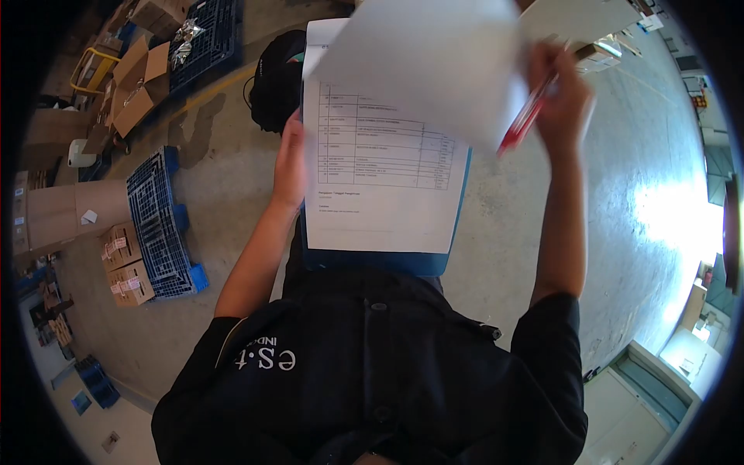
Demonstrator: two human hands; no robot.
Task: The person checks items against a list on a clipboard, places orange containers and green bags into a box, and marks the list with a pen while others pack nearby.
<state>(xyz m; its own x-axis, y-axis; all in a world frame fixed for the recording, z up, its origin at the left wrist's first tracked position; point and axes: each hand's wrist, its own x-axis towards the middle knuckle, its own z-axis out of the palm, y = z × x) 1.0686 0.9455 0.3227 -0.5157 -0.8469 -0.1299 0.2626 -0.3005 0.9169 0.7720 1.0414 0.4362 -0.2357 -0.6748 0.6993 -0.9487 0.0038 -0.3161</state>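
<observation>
My left hand (291,167) grips the left edge of a blue clipboard (372,262), its thumb along the side and the other fingers hidden underneath. On the clipboard lies a printed sheet (380,221) with a table of rows. Above it a white sheet (434,58) is raised and curled, blurred by motion, covering the top of the printed page. At the raised sheet's right edge, my right hand (564,97) is closed around a red pen (527,120) that points down and left. Whether its fingers also pinch the paper is too blurred to tell.
Blue plastic pallets (159,221) stand on the concrete floor at the left, with cardboard boxes (128,267) beside them. An open carton (141,85) sits at the upper left. A rounded black item (277,81) with a thin cord shows just beyond the clipboard.
</observation>
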